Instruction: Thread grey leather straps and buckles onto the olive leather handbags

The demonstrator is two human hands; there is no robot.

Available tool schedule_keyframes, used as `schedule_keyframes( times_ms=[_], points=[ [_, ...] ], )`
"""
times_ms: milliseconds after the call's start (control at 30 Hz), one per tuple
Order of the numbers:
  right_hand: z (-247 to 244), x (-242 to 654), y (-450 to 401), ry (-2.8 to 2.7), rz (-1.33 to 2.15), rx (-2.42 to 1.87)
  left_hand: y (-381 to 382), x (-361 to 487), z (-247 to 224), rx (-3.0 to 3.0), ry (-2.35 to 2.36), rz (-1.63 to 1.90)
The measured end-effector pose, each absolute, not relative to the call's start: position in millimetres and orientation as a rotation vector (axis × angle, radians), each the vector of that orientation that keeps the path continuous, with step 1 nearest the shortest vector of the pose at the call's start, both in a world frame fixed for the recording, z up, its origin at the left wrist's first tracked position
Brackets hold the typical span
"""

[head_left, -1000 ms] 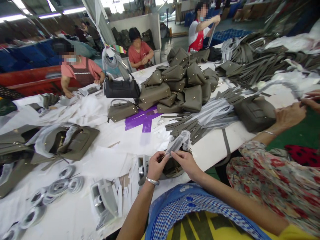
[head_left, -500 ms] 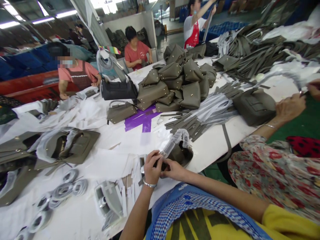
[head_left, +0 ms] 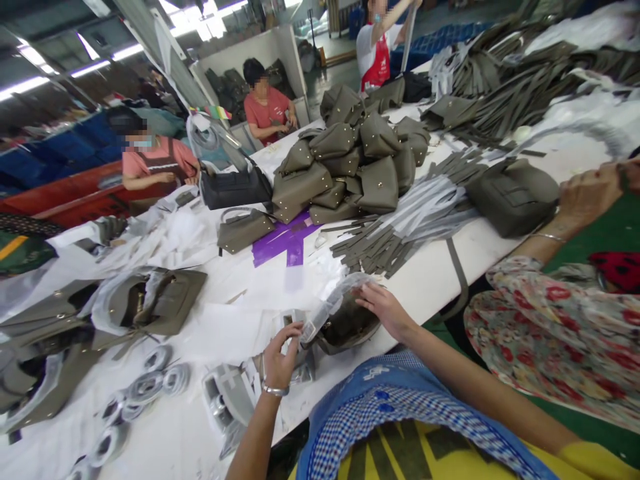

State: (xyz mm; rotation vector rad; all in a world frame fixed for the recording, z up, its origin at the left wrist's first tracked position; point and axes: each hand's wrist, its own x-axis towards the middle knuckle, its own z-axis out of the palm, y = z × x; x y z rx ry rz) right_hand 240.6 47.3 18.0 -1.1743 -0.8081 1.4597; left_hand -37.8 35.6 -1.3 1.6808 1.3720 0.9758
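Note:
An olive-green handbag [head_left: 350, 325] stands open on the table in front of me, its dark inside showing. Its handle [head_left: 325, 312] is wrapped in clear plastic film, with a metal buckle at the near left end. Beside that buckle is my left hand [head_left: 280, 357], fingertips touching or close to the wrapped end, thumb and fingers apart. On the bag's right side, my right hand [head_left: 385, 308] rests with fingers outstretched against the rim and the far end of the handle.
Finished-looking olive bags [head_left: 350, 167] are heaped mid-table beside olive strips [head_left: 375, 243]. Tape rolls [head_left: 145, 387] and a tape dispenser [head_left: 227, 400] lie at left, near other open bags [head_left: 170, 300]. A co-worker's hand [head_left: 590, 193] is beside a bag [head_left: 515, 197] at right.
My hands were together at the handle's left end; they have parted. The right hand has moved right to the far side of the bag, and the handle has tipped lower.

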Motion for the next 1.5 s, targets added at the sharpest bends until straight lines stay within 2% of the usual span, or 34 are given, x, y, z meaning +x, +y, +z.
schedule_keyframes(
  times_ms=[100,300,433,600,700,867,1000,1133,1233,1367,1500],
  points=[
    [29.1,247.6,62.2,-0.793,1.501,-1.112,54.4,-21.6,19.1,1.627,1.276,0.903],
    [49.3,252.9,90.6,-0.659,1.547,-1.016,78.1,19.3,40.4,1.614,1.015,0.402],
    [72.5,245.6,97.5,-0.721,1.607,-0.900,72.4,19.7,54.1,1.554,0.916,0.474],
    [113.4,229.5,106.1,-1.074,1.615,-0.656,53.1,24.3,88.7,1.469,0.856,0.542],
    [121.4,228.9,110.1,-1.353,1.489,-0.758,46.6,38.2,97.5,1.491,0.913,0.628],
    [80.7,246.6,79.8,-1.516,0.967,-1.308,61.4,65.2,77.3,1.256,1.122,1.171],
    [20.9,258.3,28.0,-1.565,0.800,-1.564,75.9,81.8,52.4,0.886,1.043,1.382],
    [-28.3,258.3,-3.7,-1.577,0.641,-1.678,76.7,95.6,31.4,0.775,1.001,1.300],
    [-47.0,258.1,-2.9,-1.536,0.561,-1.715,72.5,101.9,17.8,0.758,1.020,1.210],
    [-57.3,259.4,9.3,-1.599,0.664,-1.691,64.8,102.1,5.8,0.884,1.062,1.116],
    [-65.5,254.6,10.1,-1.572,0.810,-1.660,57.3,97.4,-4.3,1.358,1.198,0.841]
  ],
)
